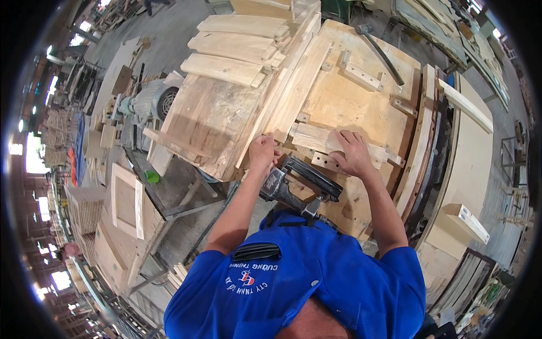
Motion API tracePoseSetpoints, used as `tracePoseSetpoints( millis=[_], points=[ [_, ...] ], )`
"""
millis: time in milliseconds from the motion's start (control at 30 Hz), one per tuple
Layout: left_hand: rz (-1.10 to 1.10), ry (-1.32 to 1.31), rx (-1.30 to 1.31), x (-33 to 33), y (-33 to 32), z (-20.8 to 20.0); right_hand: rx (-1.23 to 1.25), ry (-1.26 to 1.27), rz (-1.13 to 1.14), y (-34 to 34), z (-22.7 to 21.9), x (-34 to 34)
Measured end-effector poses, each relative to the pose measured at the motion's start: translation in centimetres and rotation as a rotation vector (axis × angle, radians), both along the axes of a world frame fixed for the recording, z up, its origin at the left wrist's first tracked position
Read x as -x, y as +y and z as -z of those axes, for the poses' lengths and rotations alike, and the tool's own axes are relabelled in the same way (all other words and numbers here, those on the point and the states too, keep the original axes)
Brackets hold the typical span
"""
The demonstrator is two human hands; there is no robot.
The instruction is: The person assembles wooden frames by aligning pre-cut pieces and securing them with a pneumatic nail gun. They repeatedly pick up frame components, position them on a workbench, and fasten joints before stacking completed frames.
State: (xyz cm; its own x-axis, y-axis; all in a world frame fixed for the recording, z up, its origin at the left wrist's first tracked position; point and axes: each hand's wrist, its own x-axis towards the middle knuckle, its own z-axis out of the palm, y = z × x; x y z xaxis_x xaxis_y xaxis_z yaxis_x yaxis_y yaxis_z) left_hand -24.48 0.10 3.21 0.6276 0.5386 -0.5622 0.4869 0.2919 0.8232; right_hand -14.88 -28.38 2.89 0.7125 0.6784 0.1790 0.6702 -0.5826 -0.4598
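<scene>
My left hand [263,153] is closed, with its fingers curled at the near end of a long pale wooden board [298,93]; what they hold, if anything, is hidden. Across a short wooden board [315,135], my right hand [355,153] has its fingers at the far edge and its thumb at the near one. The short board runs rightward from close to the long board's near end. A wooden block with drilled holes [326,162] sits just below it. A black and grey nail gun [309,179] lies between my forearms, touching neither hand.
The plywood worktop [350,104] carries another drilled block [363,77] and a hammer [379,55] at its far side. Several pale slats [226,69] lie on the wooden panel at the left. A grey motor [153,101] stands beyond it. Long rails [420,130] border the worktop's right.
</scene>
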Motion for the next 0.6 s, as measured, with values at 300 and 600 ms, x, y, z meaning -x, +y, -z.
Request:
tracePoseSetpoints(
  millis=[300,600],
  points=[
    [-0.12,0.025,0.041,-1.7,-0.2,3.1,0.051,0.033,-0.001,0.2,-0.2,0.0],
    [-0.19,0.024,0.053,-2.0,-0.7,3.1,0.027,0.021,0.04,0.5,-0.2,0.3]
  ],
)
